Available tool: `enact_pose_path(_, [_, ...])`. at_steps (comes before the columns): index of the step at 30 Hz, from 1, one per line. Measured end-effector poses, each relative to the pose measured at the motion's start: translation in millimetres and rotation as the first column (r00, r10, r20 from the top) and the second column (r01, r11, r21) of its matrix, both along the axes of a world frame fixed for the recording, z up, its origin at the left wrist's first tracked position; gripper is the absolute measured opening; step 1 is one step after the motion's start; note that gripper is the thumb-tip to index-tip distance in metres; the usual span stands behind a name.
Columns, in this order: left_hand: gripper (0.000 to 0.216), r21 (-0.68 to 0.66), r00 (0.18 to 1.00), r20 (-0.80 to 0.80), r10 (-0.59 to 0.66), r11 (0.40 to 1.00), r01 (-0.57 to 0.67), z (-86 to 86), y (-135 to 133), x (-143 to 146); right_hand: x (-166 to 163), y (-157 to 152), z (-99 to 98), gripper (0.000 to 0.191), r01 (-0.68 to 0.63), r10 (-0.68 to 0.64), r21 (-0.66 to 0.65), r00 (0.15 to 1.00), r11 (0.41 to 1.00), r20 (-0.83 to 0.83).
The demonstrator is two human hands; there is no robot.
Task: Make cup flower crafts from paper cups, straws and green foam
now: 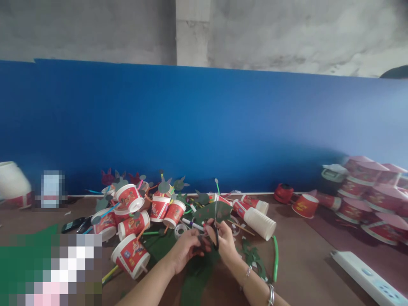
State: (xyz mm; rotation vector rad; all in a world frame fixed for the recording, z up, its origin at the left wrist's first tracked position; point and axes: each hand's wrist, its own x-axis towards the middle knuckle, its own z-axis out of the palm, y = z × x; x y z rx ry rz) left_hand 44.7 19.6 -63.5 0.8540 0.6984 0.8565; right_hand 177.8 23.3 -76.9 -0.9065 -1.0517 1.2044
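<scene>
In the head view, my right hand [225, 243] is closed around dark-handled scissors [217, 233], with the blades pointing up and away. Close beside it on the left, my left hand [189, 247] pinches a small dark piece [204, 244], which looks like dark green paper or felt. Past the scissors lies a dark green piece with reddish marks [219, 211]. Dark green sheet material [196, 282] spreads beneath both hands, and green cut-out scraps [255, 257] lie to the right. A roll of tape [180, 230] sits just beyond my left hand.
Several red paper cups [130, 255] with straws and cut-out animal heads crowd the left. Stacked white cups [259, 223] lie at centre right. A green straw [276, 258], a power strip [369, 272] and piled red cups [382, 199] are farther right. A blue partition [204, 127] stands behind.
</scene>
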Motion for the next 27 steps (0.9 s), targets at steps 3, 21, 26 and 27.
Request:
enact_pose_path(3, [0.008, 0.027, 0.999, -0.004, -0.045, 0.999, 0.045, -1.9, 0, -1, -4, -4, 1.0, 0.035, -0.091, 0.091, -0.006, 0.994, 0.996, -0.053])
enact_pose_path(21, [0.031, 0.127, 0.957, -0.175, 0.232, 0.969, -0.212, 9.9, 8, -11, 26, 0, 16.1, 0.012, -0.390, 0.411, -0.130, 0.862, 0.912, 0.297])
enact_pose_path(26, [0.024, 0.195, 0.953, -0.185, 0.241, 0.959, -0.204, 7.5, 7, -8, 24, 0, 16.4, 0.022, -0.273, 0.293, -0.111, 0.921, 0.956, 0.257])
enact_pose_path(27, [0.025, 0.214, 0.946, -0.193, 0.260, 0.952, -0.218, 5.9, 7, -8, 23, 0, 17.4, 0.026, -0.239, 0.256, -0.096, 0.935, 0.966, 0.245])
